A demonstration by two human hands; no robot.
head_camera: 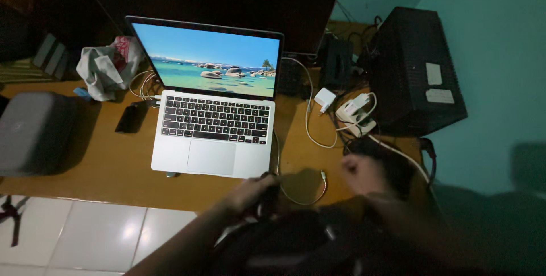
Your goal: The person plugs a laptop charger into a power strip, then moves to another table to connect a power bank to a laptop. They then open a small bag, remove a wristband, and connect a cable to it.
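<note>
Left hand point(250, 192) gripped a dark bag point(284, 242), probably by its strap; right hand point(359, 173) was fisted, blurred, beside the laptop point(213, 125).

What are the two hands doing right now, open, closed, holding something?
Left hand: curled on a dark object at the desk edge; what it is cannot be told.
Right hand: closed in a blurred fist; whether it holds anything cannot be told.

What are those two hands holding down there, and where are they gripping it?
The left hand grips a dark bag at its top edge. The right hand is closed in a fist, but the blur hides what, if anything, it holds.
</note>
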